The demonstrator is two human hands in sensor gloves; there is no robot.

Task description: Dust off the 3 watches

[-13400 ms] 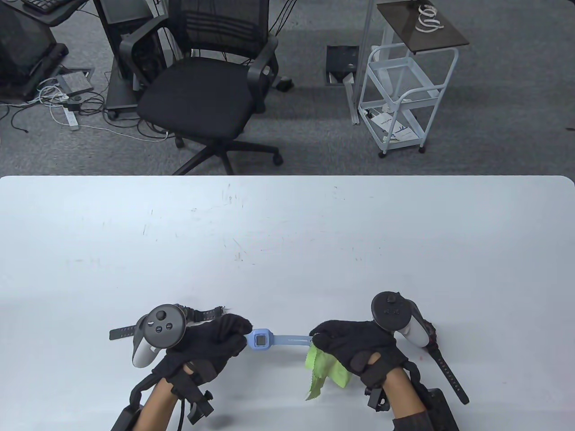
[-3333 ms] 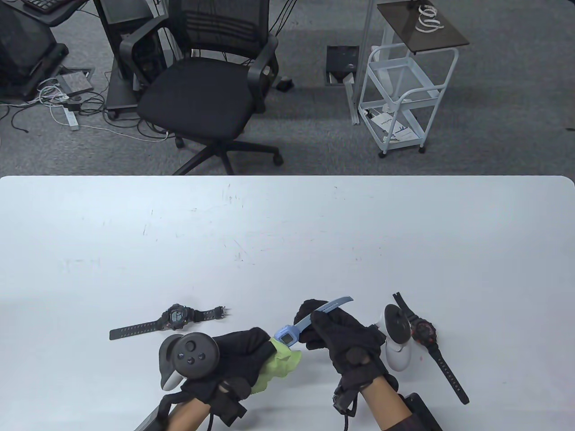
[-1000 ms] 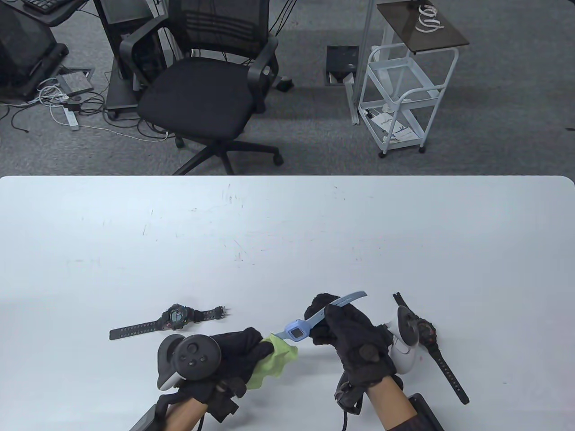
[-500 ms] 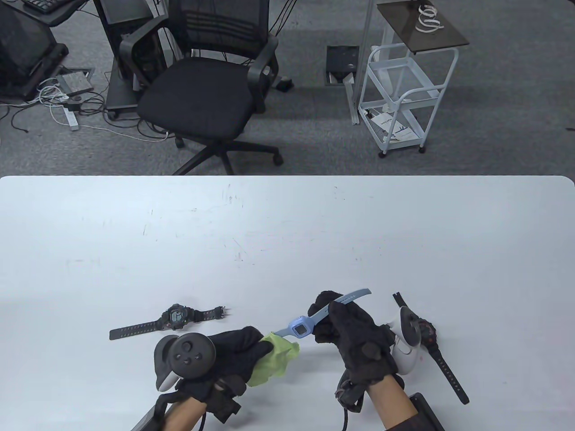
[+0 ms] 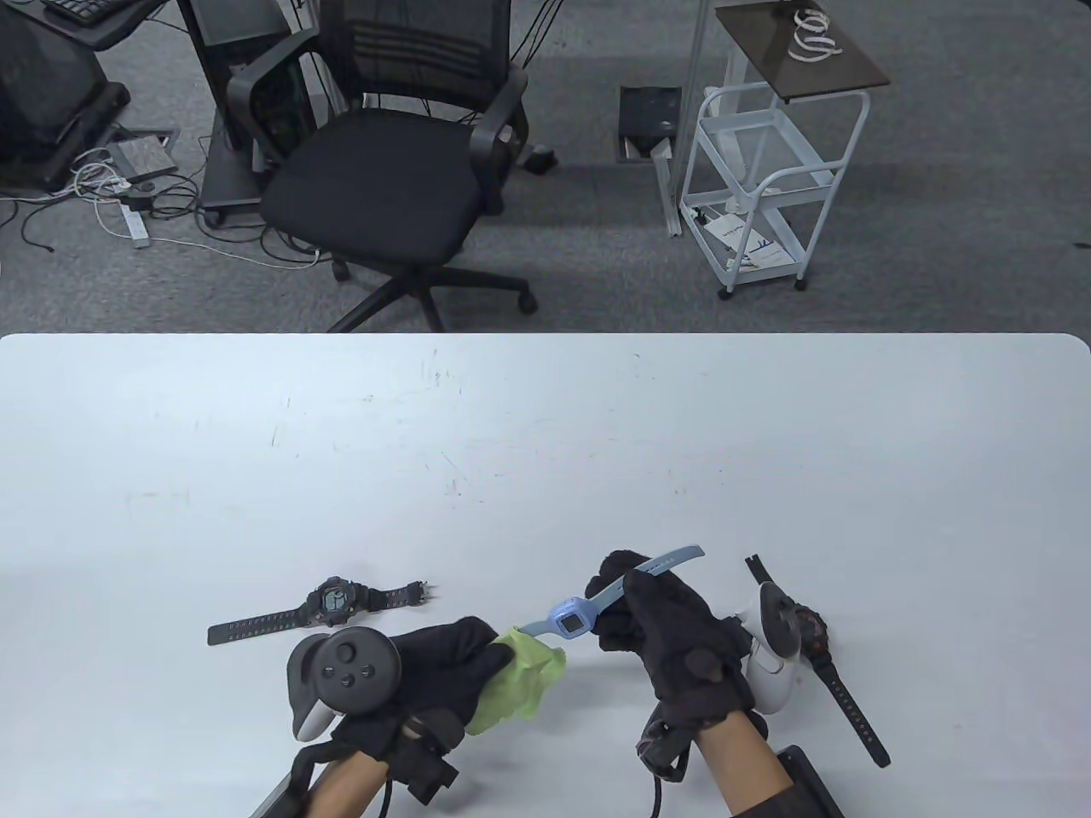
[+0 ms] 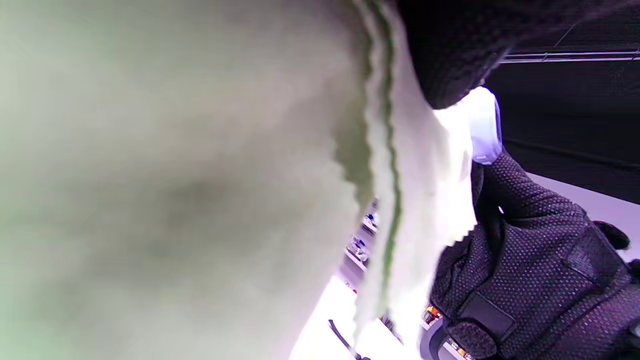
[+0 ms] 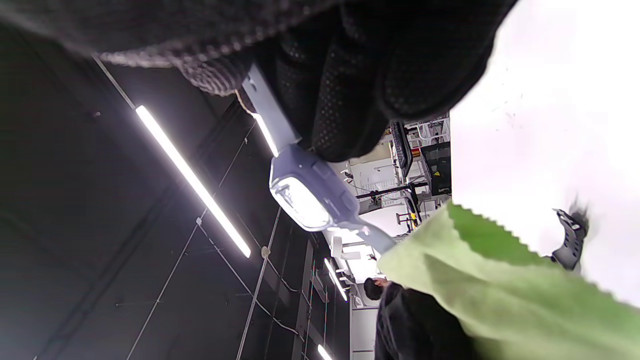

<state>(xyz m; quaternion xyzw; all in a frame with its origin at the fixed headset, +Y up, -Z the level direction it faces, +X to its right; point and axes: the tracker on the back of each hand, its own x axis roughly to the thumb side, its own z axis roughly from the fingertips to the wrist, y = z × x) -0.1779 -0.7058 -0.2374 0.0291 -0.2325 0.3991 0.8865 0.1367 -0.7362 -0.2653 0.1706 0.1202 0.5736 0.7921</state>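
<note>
The blue watch (image 5: 569, 617) is held off the table, its upper strap gripped by the right hand (image 5: 663, 632); its long axis slants down-left, where the lower strap is pinched through the green cloth (image 5: 520, 686) by the left hand (image 5: 426, 673).

Three watches are counted: one blue watch (image 5: 568, 619) held between the hands, one black watch (image 5: 328, 601) lying beyond the left hand (image 5: 426, 673), one black-and-red watch (image 5: 810, 635) just right of the right hand (image 5: 669, 635). One green cloth (image 5: 516, 686) is gripped in the left hand. Two gloved hands are seen.
</note>
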